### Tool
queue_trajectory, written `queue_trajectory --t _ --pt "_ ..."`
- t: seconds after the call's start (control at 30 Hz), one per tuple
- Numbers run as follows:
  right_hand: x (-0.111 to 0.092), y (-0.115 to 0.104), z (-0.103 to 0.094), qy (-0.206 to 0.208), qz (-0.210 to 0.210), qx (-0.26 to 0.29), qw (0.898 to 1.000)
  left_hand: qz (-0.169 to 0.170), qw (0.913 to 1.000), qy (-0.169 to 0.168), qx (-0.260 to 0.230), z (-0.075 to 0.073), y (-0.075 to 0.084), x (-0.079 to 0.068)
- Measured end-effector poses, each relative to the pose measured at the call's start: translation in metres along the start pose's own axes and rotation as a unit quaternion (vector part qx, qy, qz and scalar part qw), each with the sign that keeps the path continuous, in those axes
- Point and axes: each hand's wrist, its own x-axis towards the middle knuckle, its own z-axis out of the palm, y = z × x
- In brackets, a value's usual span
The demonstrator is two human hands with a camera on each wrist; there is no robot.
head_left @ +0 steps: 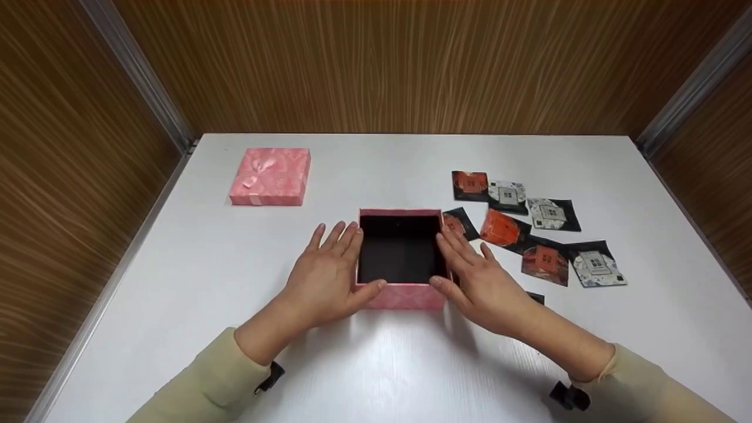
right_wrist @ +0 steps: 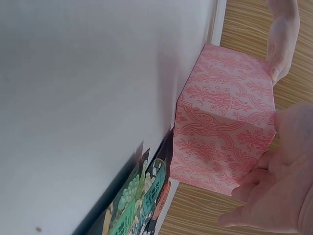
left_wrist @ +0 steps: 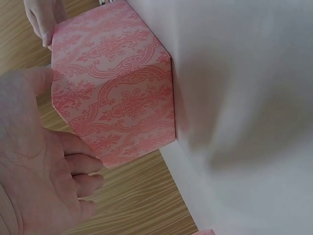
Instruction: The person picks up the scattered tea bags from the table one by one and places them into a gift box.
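A pink patterned box stands uncovered on the table, its dark inside bare. My left hand lies along its left side, fingers straight, with the thumb at the near left corner of the rim. On the opposite side, my right hand touches the right rim in much the same way, thumb by the near right corner. The left wrist view shows the left fingertips at the upper edge of the box wall. Seen from the right wrist, the right hand's fingertips meet the box's upper edge too.
A pink lid with a ribbon bow lies at the back left of the white table. Several flat sachets, including a red one and a white-and-black one, are spread right of the box. Wood-grain panels enclose the table.
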Motion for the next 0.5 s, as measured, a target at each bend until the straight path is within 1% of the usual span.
queue_trajectory --t 0.17,0.33,0.4,0.5 --pt "-0.002 -0.001 -0.001 -0.001 0.000 -0.005 1.000 0.005 0.9999 0.000 -0.014 -0.001 -0.002 0.001" --pt "-0.002 -0.002 -0.002 -0.005 0.002 -0.008 1.000 0.022 0.9991 0.011 -0.036 -0.001 -0.012 0.006" --pt "-0.001 -0.002 -0.002 -0.006 0.003 -0.009 1.000 0.029 0.9985 0.005 -0.045 -0.002 -0.018 0.010" --pt "-0.002 -0.002 -0.002 -0.005 0.004 -0.011 1.000 0.034 0.9976 -0.013 -0.059 -0.002 -0.027 0.016"
